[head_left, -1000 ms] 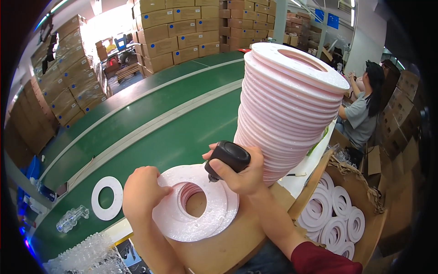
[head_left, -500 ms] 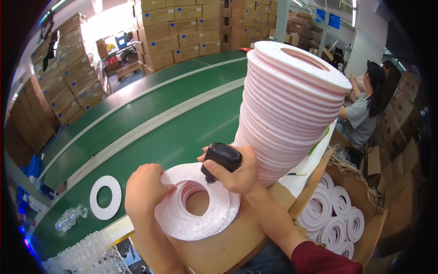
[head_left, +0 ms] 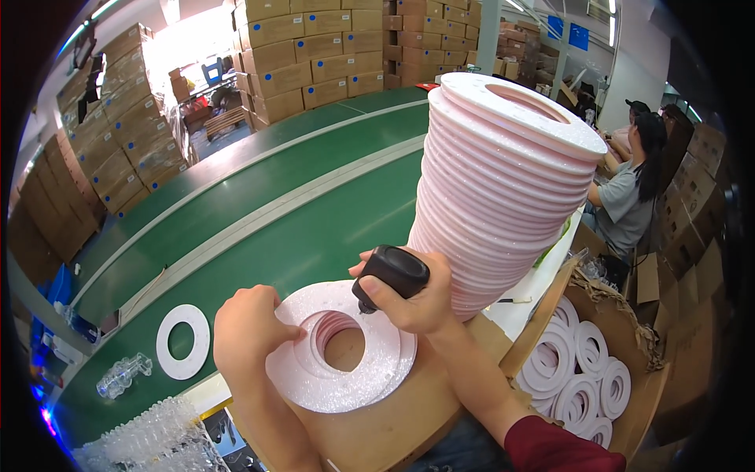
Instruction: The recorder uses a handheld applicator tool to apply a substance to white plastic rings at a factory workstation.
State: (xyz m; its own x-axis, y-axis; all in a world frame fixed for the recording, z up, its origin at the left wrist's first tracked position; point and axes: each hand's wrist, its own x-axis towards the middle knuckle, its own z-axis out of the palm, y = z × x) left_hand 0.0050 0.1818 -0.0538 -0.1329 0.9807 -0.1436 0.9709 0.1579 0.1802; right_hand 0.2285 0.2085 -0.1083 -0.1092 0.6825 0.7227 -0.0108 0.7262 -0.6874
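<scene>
1. Small stack of flat white foam rings (head_left: 346,370) with pinkish inner edges lies on the brown cardboard sheet (head_left: 409,417) right in front of me, hole facing up.
2. My left hand (head_left: 248,326) rests on the left rim of that stack, fingers curled over the edge, pressing it down; not lifting it.
3. My right hand (head_left: 417,295) is clenched around a small black handheld tool (head_left: 391,275), its tip pointing down at the top ring near the hole's right side; can't tell if the tip touches.
4. Just right of my right hand stands a tall stack of the same white-pink foam rings (head_left: 503,189), leaning slightly, wider at the top in this view.
5. Lower right, an open cardboard box (head_left: 668,370) holds more white rings lying flat.
6. Left of the cardboard sheet, one single white foam ring (head_left: 182,341) lies on the green conveyor belt (head_left: 259,228), well apart from my hand.
7. Near it a small clear plastic piece (head_left: 123,375), and bubble wrap (head_left: 149,436) at the lower left.
8. Far right, another person in a grey shirt (head_left: 625,204) sits beside the belt.
9. Stacked brown cartons (head_left: 307,47) fill the background.
</scene>
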